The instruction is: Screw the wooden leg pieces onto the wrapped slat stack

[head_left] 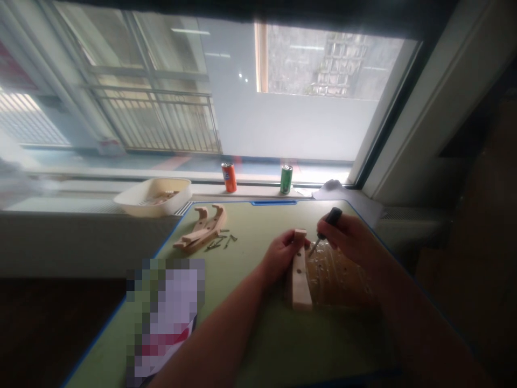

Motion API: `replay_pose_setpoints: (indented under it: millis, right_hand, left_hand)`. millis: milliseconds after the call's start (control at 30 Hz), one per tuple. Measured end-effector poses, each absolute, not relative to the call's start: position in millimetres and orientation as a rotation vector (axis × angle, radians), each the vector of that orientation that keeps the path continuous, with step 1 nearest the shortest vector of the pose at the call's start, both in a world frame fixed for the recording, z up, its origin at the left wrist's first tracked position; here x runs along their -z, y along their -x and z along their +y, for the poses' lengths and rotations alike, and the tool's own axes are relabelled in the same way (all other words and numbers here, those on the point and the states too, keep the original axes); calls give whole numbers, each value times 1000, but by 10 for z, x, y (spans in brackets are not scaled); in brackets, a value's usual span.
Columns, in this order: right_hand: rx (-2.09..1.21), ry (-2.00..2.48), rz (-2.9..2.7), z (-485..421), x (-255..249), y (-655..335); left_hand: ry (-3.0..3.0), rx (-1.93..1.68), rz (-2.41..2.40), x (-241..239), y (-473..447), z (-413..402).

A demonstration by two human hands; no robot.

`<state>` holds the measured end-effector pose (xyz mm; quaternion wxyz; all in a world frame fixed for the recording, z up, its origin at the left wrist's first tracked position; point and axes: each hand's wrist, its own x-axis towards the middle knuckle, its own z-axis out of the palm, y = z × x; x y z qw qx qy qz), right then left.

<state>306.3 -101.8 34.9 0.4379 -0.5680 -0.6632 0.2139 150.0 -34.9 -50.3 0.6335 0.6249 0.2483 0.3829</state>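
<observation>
My left hand (279, 252) is closed around the upper part of a pale wooden piece (301, 285) with dark holes along its face. In my right hand (337, 231) is a screwdriver (333, 215) with a black handle, its metal shaft slanting down to the left. The tip ends close beside the wooden piece; whether it touches anything I cannot tell. A brown board (343, 277), seemingly under shiny clear film or tape, lies to the right of the wooden piece and partly below my right forearm.
Curved wooden pieces (205, 229) and several loose screws (218, 243) lie at the table's (250, 226) back left. A blurred sheet (173, 302) lies at left. On the sill are a cream basin (181, 189), an orange can (229, 179), a green can (286, 180) and a crumpled cloth (343, 195).
</observation>
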Motion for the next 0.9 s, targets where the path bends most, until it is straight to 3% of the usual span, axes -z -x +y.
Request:
replay_pose_setpoints:
  millis: [367, 567, 700, 900]
  right_hand:
    - [-615, 1205, -964, -466, -94, -3276]
    - [-691, 1136, -870, -280, -223, -3358]
    - [-750, 1095, -786, -395, -195, -3524]
    - [-714, 1117, -609, -527, 292, -3761]
  left_hand:
    - [-1413, -955, 654, 570, -1428, -239]
    - [-1392, -1034, 689, 530, -1373, -129]
    - [-1740, -1139, 1125, 453, -1252, -90]
    - [-1865, -1134, 1695, 408, -873, -57]
